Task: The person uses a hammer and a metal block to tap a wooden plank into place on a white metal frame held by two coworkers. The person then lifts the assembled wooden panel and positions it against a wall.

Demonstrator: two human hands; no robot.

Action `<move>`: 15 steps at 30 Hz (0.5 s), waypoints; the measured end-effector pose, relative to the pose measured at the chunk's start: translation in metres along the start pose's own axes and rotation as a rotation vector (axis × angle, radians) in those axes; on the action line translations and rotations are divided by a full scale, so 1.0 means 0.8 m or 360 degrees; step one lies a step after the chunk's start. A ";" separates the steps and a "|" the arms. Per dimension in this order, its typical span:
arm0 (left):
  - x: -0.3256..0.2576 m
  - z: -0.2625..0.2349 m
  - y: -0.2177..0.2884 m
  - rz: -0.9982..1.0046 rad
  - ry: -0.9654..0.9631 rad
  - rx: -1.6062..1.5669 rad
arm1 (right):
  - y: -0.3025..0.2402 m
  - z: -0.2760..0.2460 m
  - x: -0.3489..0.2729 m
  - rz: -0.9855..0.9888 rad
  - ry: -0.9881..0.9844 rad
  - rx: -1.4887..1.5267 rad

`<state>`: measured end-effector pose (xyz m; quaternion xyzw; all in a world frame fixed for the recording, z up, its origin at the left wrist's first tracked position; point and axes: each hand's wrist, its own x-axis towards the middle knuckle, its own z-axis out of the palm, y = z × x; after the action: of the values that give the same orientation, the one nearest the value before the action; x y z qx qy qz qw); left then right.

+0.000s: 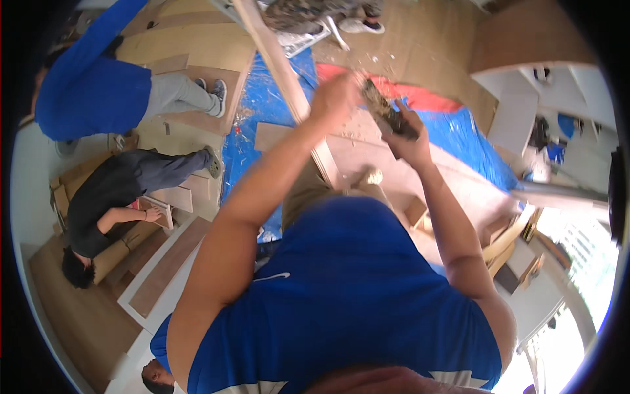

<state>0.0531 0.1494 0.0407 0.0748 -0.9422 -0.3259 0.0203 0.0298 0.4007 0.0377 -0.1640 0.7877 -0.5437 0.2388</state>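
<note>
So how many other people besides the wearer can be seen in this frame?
3, perhaps more hidden. A person in a blue top at upper left, a person in a black top kneeling at left, and a head at the bottom edge. Shoes at top may belong to another.

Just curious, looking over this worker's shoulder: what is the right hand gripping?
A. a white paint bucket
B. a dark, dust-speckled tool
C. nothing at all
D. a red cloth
B: the right hand has its fingers wrapped around a dark, speckled tool, raised beside the left hand near the long wooden board.
</note>
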 end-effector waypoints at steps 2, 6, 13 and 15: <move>0.024 -0.017 0.013 -0.0168 0.0066 0.0097 | 0.016 -0.025 -0.033 0.0716 0.0115 0.1173; 0.010 -0.030 0.077 0.0411 0.0239 0.0164 | 0.059 -0.074 -0.114 0.0509 -0.0140 0.2755; -0.053 0.001 0.230 0.0035 -0.0712 -0.1642 | -0.009 -0.094 -0.156 -0.0085 -0.0473 0.2914; -0.063 -0.008 0.250 0.0025 -0.0830 -0.1992 | -0.030 -0.095 -0.160 -0.0072 -0.0476 0.2862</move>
<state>0.0778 0.3085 0.1694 -0.0389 -0.5506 -0.8173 -0.1657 0.0942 0.5180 0.1077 -0.0003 0.0243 -0.9305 0.3656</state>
